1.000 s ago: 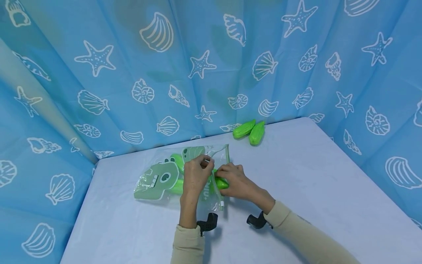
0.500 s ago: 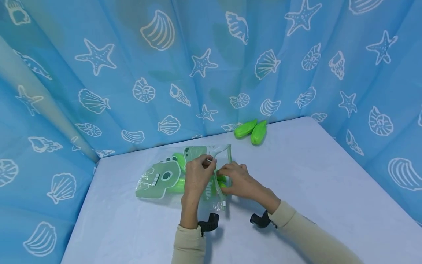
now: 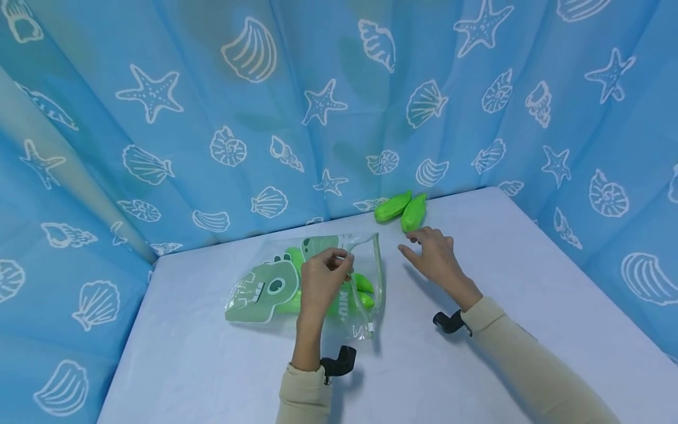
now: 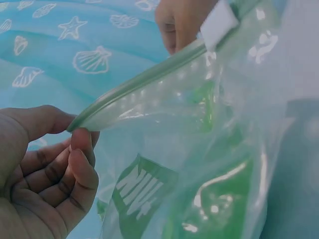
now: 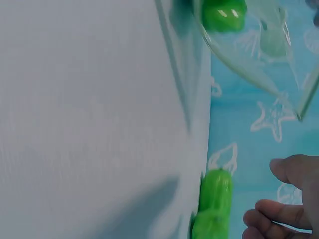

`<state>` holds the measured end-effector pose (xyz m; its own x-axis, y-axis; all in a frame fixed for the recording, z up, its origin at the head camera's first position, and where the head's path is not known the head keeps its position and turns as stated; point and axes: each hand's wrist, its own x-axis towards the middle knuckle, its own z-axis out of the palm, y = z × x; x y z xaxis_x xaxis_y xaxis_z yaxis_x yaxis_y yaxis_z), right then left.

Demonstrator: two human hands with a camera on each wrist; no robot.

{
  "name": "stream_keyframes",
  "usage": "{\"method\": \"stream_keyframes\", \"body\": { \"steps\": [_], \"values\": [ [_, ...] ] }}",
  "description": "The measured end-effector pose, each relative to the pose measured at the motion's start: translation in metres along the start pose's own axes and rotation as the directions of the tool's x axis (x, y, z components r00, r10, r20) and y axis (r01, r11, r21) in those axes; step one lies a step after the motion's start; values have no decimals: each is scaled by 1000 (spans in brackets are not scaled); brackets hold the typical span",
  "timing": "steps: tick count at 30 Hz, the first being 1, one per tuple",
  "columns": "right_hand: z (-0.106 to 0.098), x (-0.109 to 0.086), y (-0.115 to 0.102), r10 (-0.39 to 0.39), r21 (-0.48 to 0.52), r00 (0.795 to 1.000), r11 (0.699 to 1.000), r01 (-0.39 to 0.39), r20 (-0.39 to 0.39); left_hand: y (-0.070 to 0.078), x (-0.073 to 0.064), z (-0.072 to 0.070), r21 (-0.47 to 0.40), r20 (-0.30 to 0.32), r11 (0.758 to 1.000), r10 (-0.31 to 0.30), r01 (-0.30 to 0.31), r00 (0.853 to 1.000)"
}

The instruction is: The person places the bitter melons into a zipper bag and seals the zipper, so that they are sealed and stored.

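Observation:
My left hand [image 3: 320,281] pinches the green zip edge of a clear plastic zip bag [image 3: 378,259] between thumb and forefinger, and its mouth gapes to the right. A green cartoon animal is printed on the bag. Several bright green, ridged, gourd-like vegetables [image 3: 365,300] lie inside, partly hidden by print and hand. The white zip slider [image 4: 219,25] sits at the near end of the mouth. With nothing in its grasp, my right hand [image 3: 435,259] hovers right of the bag, thumb and fingers apart. Just beyond its fingertips lie two more green vegetables [image 3: 413,213] [image 5: 216,194].
A white cloth covers the table [image 3: 508,282]. Behind and beside it hangs a blue curtain [image 3: 349,129] with white shells and starfish. A black camera mount [image 3: 339,360] is on the left wrist, another camera mount [image 3: 448,322] on the right.
My right hand has let go of a green vegetable at the bag's mouth and moved right and back toward the two on the table. My left hand keeps its pinch on the bag.

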<state>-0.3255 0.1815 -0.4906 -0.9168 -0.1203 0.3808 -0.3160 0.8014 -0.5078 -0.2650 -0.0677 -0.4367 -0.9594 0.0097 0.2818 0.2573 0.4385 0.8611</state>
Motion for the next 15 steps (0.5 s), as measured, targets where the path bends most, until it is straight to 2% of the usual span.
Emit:
{"method": "stream_keyframes", "body": {
  "steps": [4, 8, 15],
  "values": [
    [-5, 10, 14, 53, -30, 998, 998, -53, -30, 1, 0, 4, 35, -4, 999, 1, -1, 1000],
    [-4, 29, 24, 122, -74, 992, 989, -124, -33, 1, -1, 5, 46, -16, 999, 12, -11, 1000],
    [8, 62, 38, 251, -213, 968, 947, -241, 19, -2, -2, 7, 46, -14, 999, 21, -21, 1000]
  ]
}}
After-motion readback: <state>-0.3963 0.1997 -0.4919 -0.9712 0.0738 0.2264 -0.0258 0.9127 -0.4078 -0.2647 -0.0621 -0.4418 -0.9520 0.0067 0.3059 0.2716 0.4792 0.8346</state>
